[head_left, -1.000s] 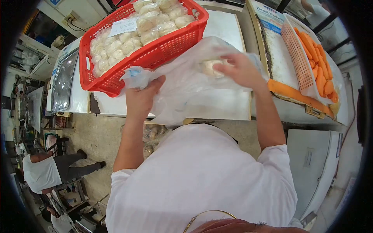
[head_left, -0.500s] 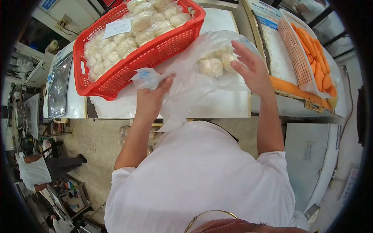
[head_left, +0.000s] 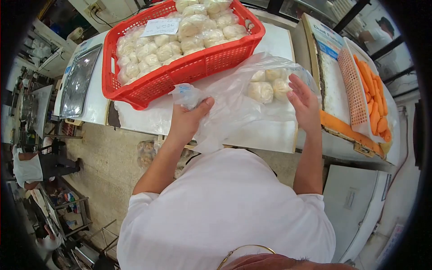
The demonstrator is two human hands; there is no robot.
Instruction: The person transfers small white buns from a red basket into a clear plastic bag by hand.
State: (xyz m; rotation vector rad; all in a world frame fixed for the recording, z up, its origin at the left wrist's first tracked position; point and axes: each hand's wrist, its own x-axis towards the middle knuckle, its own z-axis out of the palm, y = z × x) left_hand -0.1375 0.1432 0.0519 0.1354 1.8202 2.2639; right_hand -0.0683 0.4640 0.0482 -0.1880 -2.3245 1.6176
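A large clear plastic bag lies over the white counter with several pale round buns inside its right end. My left hand is closed on the bag's gathered left part, where a small piece of plastic with blue print sticks out above the fingers. At the bag's right end my right hand is open, fingers apart, beside the buns. Behind the bag stands a red basket full of wrapped pale buns, with a handwritten paper on top.
A pale basket of carrots stands at the right. On the left of the counter lies a clear-lidded tray. One person is far left, another behind the window bars at top right. A white cabinet stands lower right.
The view has shifted, so the counter and baskets sit farther right. My right hand is lower relative to the buns at the bag's right end. My left hand still grips the bag.
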